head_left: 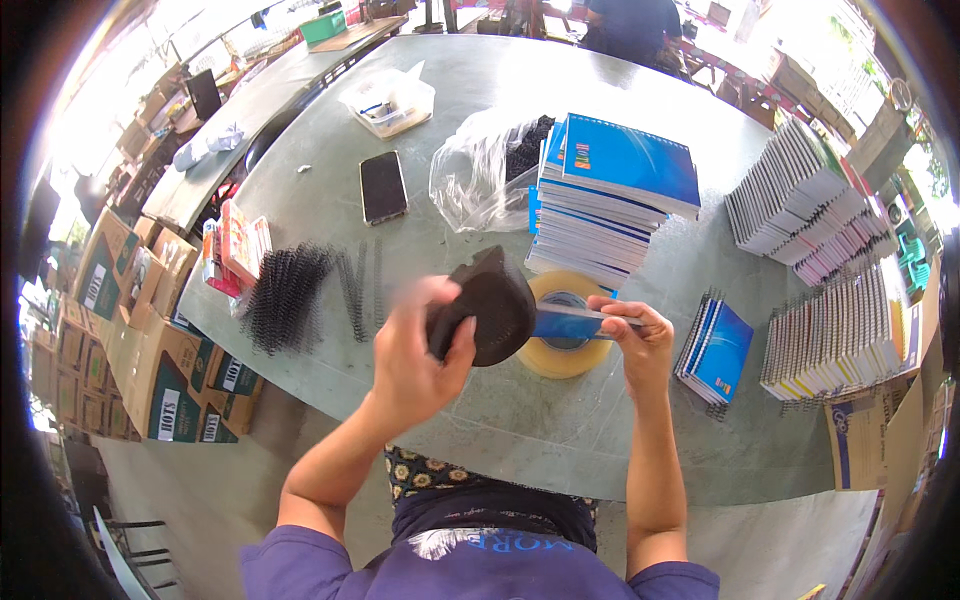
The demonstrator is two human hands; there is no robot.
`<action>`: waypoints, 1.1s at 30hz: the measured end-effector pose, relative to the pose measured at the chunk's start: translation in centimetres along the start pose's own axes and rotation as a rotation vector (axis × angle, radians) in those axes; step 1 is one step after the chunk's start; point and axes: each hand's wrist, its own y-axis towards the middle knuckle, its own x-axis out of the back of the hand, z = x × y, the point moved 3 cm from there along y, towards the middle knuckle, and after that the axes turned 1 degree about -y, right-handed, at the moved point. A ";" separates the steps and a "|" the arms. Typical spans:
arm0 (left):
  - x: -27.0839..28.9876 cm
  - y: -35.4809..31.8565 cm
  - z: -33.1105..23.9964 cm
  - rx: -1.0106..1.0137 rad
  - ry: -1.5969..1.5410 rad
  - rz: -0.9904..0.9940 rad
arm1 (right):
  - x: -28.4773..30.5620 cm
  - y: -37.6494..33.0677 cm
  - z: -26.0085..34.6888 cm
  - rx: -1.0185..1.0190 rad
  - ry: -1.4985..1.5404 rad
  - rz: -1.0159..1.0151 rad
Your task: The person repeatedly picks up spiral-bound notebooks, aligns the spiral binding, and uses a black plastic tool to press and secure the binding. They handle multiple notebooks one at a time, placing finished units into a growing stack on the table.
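My left hand (415,350) grips a thick black roll of binding material (490,305), held up over the green table (500,420). My right hand (635,335) pinches a blue strip (565,322) that runs into the black roll. Right under the two hands a roll of clear tape (565,345) lies flat on the table. The left hand is blurred.
A tall stack of blue notebooks (610,195) stands behind the tape, a clear bag with black coils (485,170) beside it. Black spiral coils (290,295) and a phone (383,186) lie left. More notebook stacks (835,335) fill the right. Cardboard boxes (130,330) stand left; a person (632,25) stands far back.
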 end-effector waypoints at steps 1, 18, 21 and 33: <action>-1.2 0.9 0.3 -0.068 0.121 0.246 | -0.6 0.0 0.2 0.005 0.000 -0.003; -3.3 -0.6 1.2 -0.233 0.307 0.409 | -1.8 -1.7 0.7 -0.004 -0.063 -0.109; -2.3 2.0 -0.1 -0.315 0.245 0.260 | -1.5 -2.1 0.1 0.015 -0.033 -0.144; -4.6 0.5 -0.6 -0.191 0.151 0.393 | -1.3 -1.3 -0.5 -0.005 -0.013 0.067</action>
